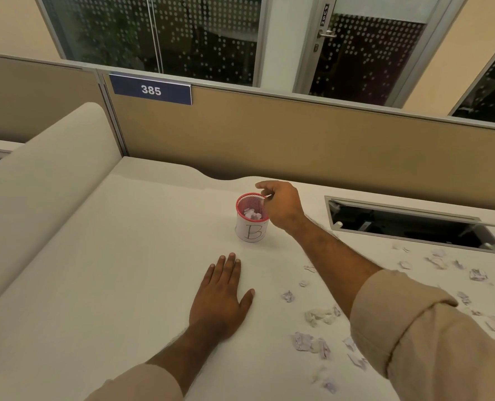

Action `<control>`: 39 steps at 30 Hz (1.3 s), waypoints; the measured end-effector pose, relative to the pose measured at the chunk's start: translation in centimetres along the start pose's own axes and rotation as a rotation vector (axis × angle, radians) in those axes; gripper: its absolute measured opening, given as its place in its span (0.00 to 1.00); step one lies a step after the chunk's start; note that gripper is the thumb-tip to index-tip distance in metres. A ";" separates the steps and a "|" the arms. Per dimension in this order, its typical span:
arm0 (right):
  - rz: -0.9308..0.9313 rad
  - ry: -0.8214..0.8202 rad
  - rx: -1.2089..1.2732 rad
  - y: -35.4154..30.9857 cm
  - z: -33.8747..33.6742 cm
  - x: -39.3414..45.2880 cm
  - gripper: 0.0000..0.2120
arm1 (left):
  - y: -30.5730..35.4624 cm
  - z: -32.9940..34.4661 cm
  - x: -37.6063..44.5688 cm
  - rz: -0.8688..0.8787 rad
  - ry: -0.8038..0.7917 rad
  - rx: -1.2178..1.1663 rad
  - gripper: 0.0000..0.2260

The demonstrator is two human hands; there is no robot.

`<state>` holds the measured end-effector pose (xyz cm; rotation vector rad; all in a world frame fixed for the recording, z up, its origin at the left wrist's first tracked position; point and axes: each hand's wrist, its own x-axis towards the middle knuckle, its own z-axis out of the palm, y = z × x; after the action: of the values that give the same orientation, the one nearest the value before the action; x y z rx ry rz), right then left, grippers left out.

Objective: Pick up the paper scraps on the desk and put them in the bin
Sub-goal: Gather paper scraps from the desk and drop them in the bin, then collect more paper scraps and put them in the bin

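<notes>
A: Head view, right hand?
B: It hovered at the right rim of the bin, fingers curled downward over the opening; whether they pinched anything could not be told.
A: Bin itself?
B: Small red mesh cup with a white paper label, upright mid-desk, pale scraps inside.
A: Left hand?
B: Flat on the desk, near of the bin, fingers straight and close together, thumb out.
A: Remaining paper scraps?
B: Scattered over the desk's right side, near and far of the right forearm.
</notes>
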<state>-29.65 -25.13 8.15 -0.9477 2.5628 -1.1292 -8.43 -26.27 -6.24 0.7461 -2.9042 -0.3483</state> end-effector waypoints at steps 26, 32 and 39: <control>0.231 0.035 -0.042 13.1 -5.2 -16.8 0.08 | -0.3 0.1 0.3 -0.015 -0.038 0.025 0.35; 0.194 -0.137 -0.216 13.9 -4.7 -18.8 0.13 | 0.2 -0.4 0.3 -0.048 -0.063 0.029 0.33; 0.091 -0.262 -0.378 12.6 -3.2 -19.7 0.11 | 2.3 -1.6 0.1 -0.130 -0.109 -0.046 0.27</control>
<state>-21.65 -4.60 -0.31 -0.9671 2.6095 -0.4650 -9.26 -24.65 -4.16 0.9394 -2.9434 -0.4820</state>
